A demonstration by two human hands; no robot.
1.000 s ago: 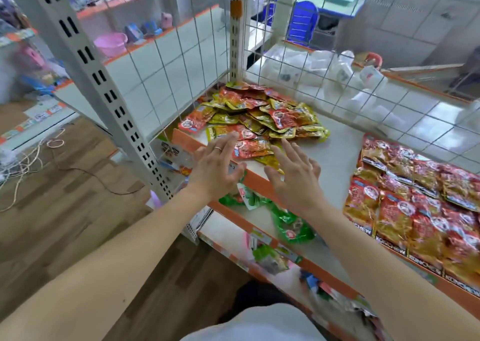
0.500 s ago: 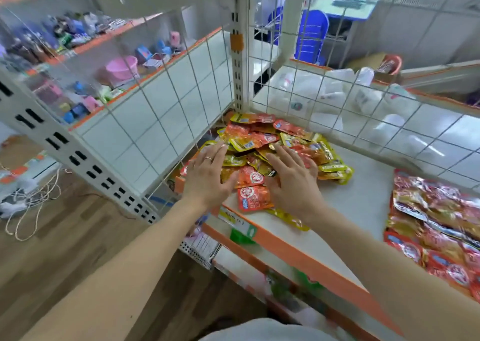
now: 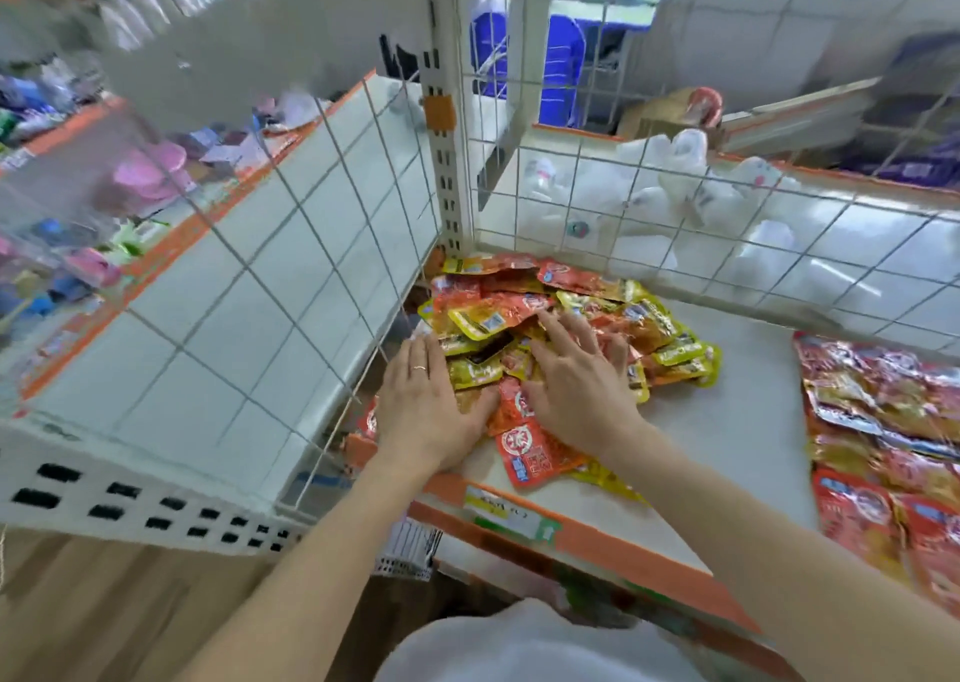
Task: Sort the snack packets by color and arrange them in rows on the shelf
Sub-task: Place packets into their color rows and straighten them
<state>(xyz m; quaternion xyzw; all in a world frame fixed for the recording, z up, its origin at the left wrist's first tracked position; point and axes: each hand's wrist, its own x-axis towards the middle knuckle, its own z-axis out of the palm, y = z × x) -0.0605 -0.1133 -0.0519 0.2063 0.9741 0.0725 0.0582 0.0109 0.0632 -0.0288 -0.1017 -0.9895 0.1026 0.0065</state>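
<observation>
Snack packets (image 3: 488, 317): glossy flat heap; L hand (image 3: 431, 411), R hand (image 3: 576, 395) spread atop.

Red, orange and yellow mixed through the packet heap (image 3: 566, 317). Red-and-gold on the packet rows (image 3: 883, 411) at right. White shelf (image 3: 727, 416) with orange front edge; white wire grid (image 3: 291, 286). Blue crate (image 3: 558, 73), pink bowl (image 3: 148, 177).

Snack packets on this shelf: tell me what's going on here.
A person works bare-handed at the shelf. The left hand and right hand both lie flat, fingers spread, on a mixed heap of red and yellow packets piled in the corner by the wire grid. Neither hand grips a packet. To the right, red packets already lie in overlapping rows; the heap is unsorted.
</observation>
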